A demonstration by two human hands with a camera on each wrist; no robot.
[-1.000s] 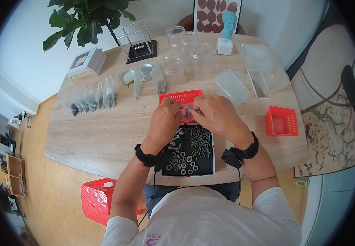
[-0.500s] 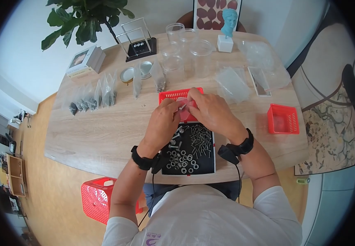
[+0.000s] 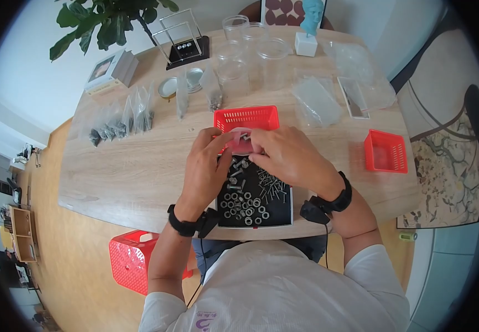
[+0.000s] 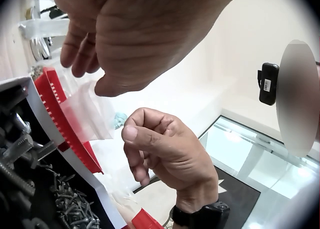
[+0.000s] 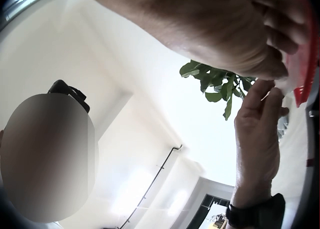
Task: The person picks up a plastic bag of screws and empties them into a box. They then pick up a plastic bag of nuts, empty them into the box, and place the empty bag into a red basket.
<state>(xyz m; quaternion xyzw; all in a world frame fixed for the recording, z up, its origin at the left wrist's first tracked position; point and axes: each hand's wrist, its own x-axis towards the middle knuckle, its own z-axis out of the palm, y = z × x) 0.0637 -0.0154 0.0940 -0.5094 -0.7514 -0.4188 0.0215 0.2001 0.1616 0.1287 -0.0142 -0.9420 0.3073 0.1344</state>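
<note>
Both hands are at a small clear plastic bag (image 3: 242, 146), seen over the far edge of the black-lined tray with a few metal pieces showing at its mouth. My left hand (image 3: 206, 166) pinches the bag's left side between thumb and fingers. At the opposite side my right hand (image 3: 292, 155) has thumb and fingertips on the bag's edge. In the left wrist view the translucent bag (image 4: 90, 111) hangs below the left fingers, in front of the red basket. The tray (image 3: 292, 207) holds bolts (image 3: 235, 182), nuts (image 3: 243, 209) and thin screws (image 3: 271, 185).
Just beyond the hands stands a red basket (image 3: 246, 113); another red basket (image 3: 386, 152) is at the right. Filled bags (image 3: 118, 127) line the left. Clear jars (image 3: 272, 63) and a blue bust (image 3: 311, 19) stand at the back. Flat empty bags (image 3: 317, 102) lie right of the middle.
The bag and both hands have come from over the red basket towards me, above the tray's far edge. The screw seen at the right fingertips earlier no longer shows there.
</note>
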